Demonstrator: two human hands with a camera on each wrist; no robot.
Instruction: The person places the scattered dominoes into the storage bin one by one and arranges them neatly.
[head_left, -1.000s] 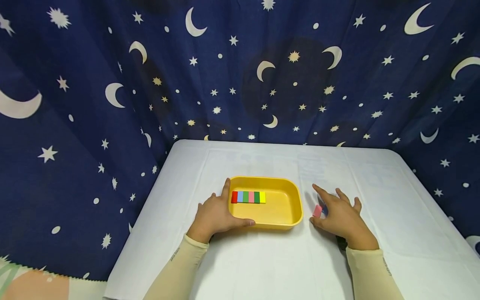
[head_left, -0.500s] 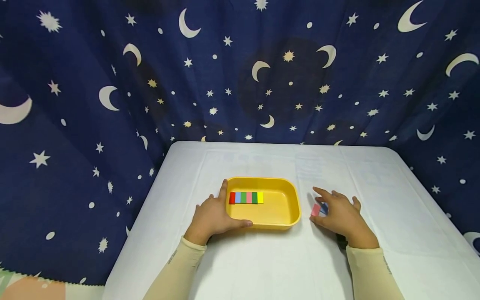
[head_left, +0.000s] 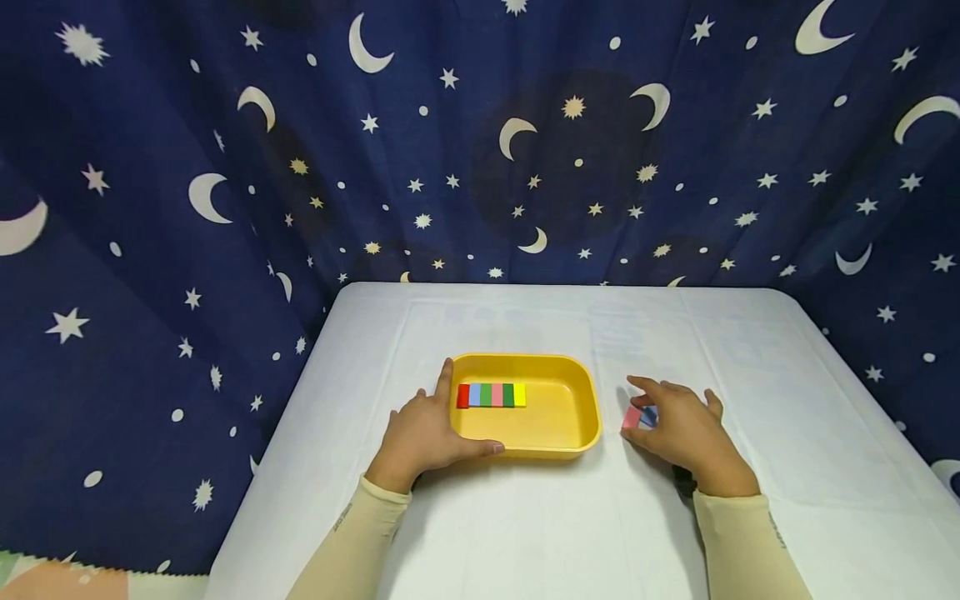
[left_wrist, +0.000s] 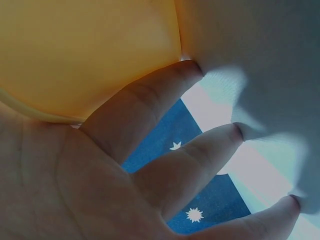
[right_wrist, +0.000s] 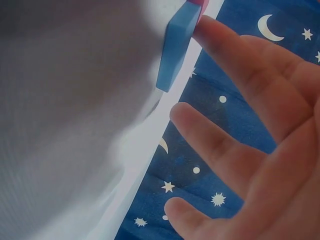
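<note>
My left hand (head_left: 423, 437) spreads around the left end of a yellow tray (head_left: 562, 421). Its index finger runs along the left side and its thumb lies along the front. The left wrist view shows straight fingers (left_wrist: 195, 152) beside the tray wall. Inside the tray lies a row of small coloured blocks (head_left: 491, 395): red, blue, green, pink, dark green and yellow. Right of the tray, my right hand (head_left: 678, 429) pinches a pink block (head_left: 632, 417) and a blue block (head_left: 648, 415) together. A fingertip touches the far side of the blue block in the right wrist view.
The tray stands on a table with a white cloth (head_left: 525, 517). A navy curtain (head_left: 450, 150) with moons and stars hangs behind the table and along both sides.
My right thumb and fingers have closed in on the pink block, and the blue block beside it shows more. The left hand stays at the tray. The head view has shifted slightly.
</note>
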